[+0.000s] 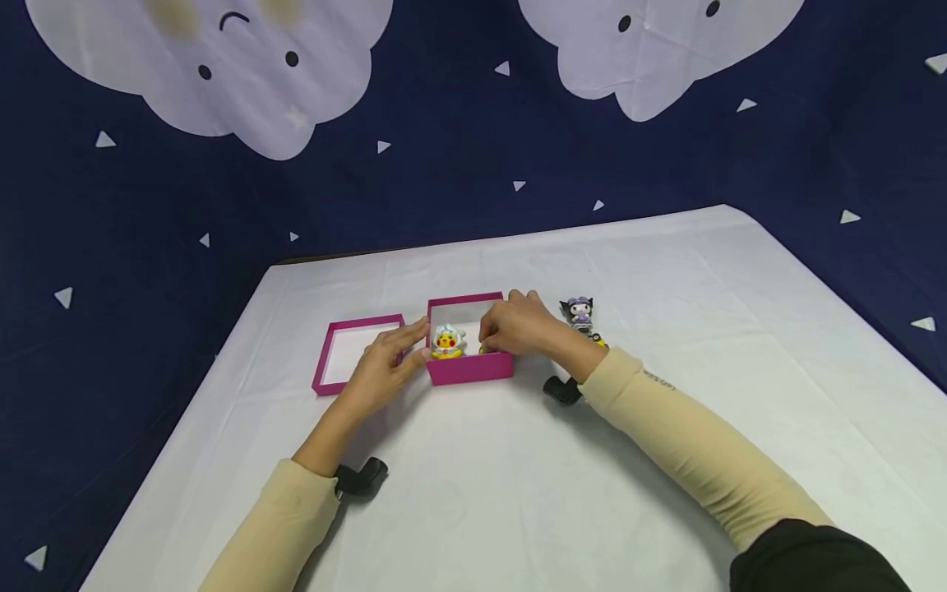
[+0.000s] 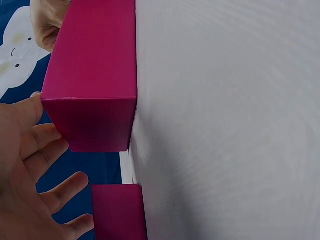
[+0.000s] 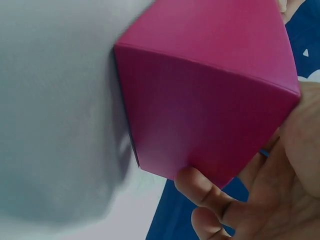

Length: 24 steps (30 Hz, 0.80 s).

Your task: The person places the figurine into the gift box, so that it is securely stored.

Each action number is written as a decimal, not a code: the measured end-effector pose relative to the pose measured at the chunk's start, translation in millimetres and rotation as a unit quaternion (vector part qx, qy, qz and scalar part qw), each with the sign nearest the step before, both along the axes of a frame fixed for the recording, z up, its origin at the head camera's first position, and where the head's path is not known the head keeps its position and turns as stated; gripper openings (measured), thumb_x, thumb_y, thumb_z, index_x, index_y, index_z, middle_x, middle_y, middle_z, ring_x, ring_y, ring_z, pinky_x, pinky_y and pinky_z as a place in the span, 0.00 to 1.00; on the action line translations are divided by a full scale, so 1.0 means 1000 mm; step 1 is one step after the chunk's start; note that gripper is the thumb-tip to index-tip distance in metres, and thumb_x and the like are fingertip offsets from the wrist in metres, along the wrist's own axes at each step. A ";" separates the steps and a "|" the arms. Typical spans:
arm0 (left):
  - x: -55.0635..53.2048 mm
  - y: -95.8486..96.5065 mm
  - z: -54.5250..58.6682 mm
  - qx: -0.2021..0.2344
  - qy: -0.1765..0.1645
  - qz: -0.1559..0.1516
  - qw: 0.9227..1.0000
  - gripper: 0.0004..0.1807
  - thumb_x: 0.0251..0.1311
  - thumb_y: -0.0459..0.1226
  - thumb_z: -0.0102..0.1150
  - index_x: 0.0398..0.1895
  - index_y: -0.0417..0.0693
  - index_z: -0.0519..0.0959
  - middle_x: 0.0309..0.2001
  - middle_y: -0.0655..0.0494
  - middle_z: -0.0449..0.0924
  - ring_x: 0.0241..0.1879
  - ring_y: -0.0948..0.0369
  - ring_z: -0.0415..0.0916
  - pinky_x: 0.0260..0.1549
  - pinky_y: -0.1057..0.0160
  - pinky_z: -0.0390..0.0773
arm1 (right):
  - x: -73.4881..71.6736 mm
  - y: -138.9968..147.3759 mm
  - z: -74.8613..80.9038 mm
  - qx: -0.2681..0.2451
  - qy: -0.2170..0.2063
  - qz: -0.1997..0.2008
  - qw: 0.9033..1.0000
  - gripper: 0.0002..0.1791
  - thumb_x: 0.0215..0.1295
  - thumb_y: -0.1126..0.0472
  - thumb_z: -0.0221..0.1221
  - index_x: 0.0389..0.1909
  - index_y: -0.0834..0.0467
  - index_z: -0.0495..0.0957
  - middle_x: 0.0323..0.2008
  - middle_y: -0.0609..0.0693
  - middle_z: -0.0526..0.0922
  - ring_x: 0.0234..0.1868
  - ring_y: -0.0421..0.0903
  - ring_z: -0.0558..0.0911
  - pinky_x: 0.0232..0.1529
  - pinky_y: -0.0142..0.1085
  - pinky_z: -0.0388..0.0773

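Note:
An open magenta box [image 1: 470, 370] with a white inside stands on the table. In its left part sits a yellow figurine [image 1: 447, 342] with red cheeks and a pale hood. My right hand [image 1: 518, 322] reaches over the right wall, its bent fingers pinching a small yellow figurine [image 1: 482, 349] mostly hidden by them. In the right wrist view, outer fingers [image 3: 194, 186] of that hand lie at the box's outside. My left hand [image 1: 383, 366] steadies the left wall with extended fingertips and thumb; the left wrist view shows its fingers [image 2: 47, 155] spread along the rim.
The magenta lid [image 1: 321, 362] lies inside up, left of the box, partly behind my left hand. Right of the box are a purple-and-black figurine [image 1: 580, 313] and a yellow-and-black one [image 1: 598, 339], partly covered by my right forearm. White cloth [image 1: 459, 493] covers the table.

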<state>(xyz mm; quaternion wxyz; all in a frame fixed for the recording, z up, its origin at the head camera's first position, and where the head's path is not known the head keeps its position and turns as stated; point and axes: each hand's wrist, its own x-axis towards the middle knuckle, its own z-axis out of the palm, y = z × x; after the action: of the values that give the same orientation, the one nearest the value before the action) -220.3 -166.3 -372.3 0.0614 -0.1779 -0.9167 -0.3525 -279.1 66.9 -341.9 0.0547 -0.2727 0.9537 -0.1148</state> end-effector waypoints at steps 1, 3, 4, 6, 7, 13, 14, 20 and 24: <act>0.000 0.000 0.000 0.000 0.000 0.000 1.000 0.27 0.62 0.42 0.57 0.65 0.48 0.69 0.68 0.53 0.66 0.67 0.45 0.62 0.64 0.39 0.58 | 0.000 0.000 0.001 0.001 -0.001 0.003 1.000 0.06 0.55 0.48 0.65 0.32 0.42 0.86 0.34 0.38 0.87 0.41 0.49 0.72 0.44 0.43 0.63; 0.000 0.001 0.001 -0.002 0.001 0.001 1.000 0.27 0.62 0.42 0.57 0.65 0.48 0.69 0.68 0.53 0.66 0.67 0.45 0.62 0.64 0.39 0.58 | 0.000 0.001 0.001 0.001 -0.003 0.008 1.000 0.06 0.54 0.47 0.65 0.31 0.42 0.86 0.34 0.38 0.87 0.41 0.49 0.72 0.43 0.43 0.62; 0.001 0.000 0.001 -0.002 0.001 0.001 1.000 0.27 0.62 0.41 0.57 0.65 0.48 0.69 0.68 0.53 0.66 0.67 0.45 0.62 0.64 0.39 0.58 | -0.001 0.002 0.001 0.001 -0.005 0.010 1.000 0.07 0.54 0.47 0.65 0.32 0.42 0.86 0.34 0.38 0.87 0.41 0.49 0.71 0.43 0.43 0.62; 0.001 0.001 0.001 -0.003 0.002 0.001 1.000 0.27 0.62 0.41 0.57 0.65 0.47 0.69 0.68 0.52 0.66 0.67 0.45 0.62 0.64 0.39 0.58 | -0.001 0.003 0.000 0.001 -0.009 0.012 1.000 0.07 0.54 0.46 0.65 0.32 0.42 0.86 0.34 0.38 0.87 0.41 0.49 0.71 0.43 0.43 0.62; 0.001 0.001 0.001 -0.002 0.001 0.001 1.000 0.27 0.62 0.41 0.58 0.65 0.47 0.69 0.68 0.52 0.66 0.67 0.45 0.62 0.65 0.39 0.58 | -0.002 0.003 0.000 0.002 -0.011 0.012 1.000 0.08 0.55 0.46 0.65 0.33 0.42 0.86 0.35 0.39 0.87 0.41 0.49 0.71 0.43 0.43 0.61; 0.001 0.002 0.002 -0.004 0.003 -0.001 1.000 0.27 0.62 0.41 0.58 0.64 0.46 0.69 0.68 0.52 0.66 0.67 0.45 0.61 0.65 0.38 0.57 | -0.002 0.003 -0.001 0.004 -0.013 0.009 1.000 0.11 0.56 0.46 0.64 0.38 0.43 0.86 0.37 0.38 0.87 0.42 0.48 0.71 0.44 0.44 0.62; 0.001 0.002 0.002 -0.004 0.003 -0.001 1.000 0.27 0.62 0.41 0.58 0.64 0.46 0.69 0.68 0.52 0.66 0.67 0.45 0.61 0.64 0.38 0.57 | -0.001 0.003 -0.002 0.002 -0.012 0.008 1.000 0.11 0.56 0.46 0.63 0.38 0.43 0.85 0.37 0.38 0.87 0.42 0.48 0.72 0.45 0.44 0.62; 0.001 0.001 0.002 0.000 0.007 -0.001 1.000 0.26 0.62 0.41 0.58 0.64 0.45 0.70 0.67 0.52 0.67 0.67 0.45 0.63 0.64 0.39 0.59 | 0.003 0.006 -0.001 -0.033 -0.003 0.001 0.999 0.14 0.56 0.46 0.63 0.42 0.45 0.85 0.40 0.36 0.87 0.45 0.49 0.71 0.47 0.44 0.61; 0.001 0.001 0.001 -0.003 0.009 -0.001 1.000 0.27 0.62 0.41 0.58 0.64 0.46 0.69 0.67 0.52 0.67 0.66 0.45 0.63 0.63 0.39 0.60 | 0.004 0.013 0.005 -0.086 0.006 -0.017 0.996 0.16 0.57 0.47 0.63 0.45 0.47 0.84 0.43 0.40 0.86 0.46 0.49 0.69 0.47 0.44 0.60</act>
<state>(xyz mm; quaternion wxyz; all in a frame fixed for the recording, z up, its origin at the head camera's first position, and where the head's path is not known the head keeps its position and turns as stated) -219.7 -165.4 -371.1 0.0686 -0.1816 -0.9171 -0.3482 -275.2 79.8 -336.7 0.0239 -0.2612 0.9450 -0.1954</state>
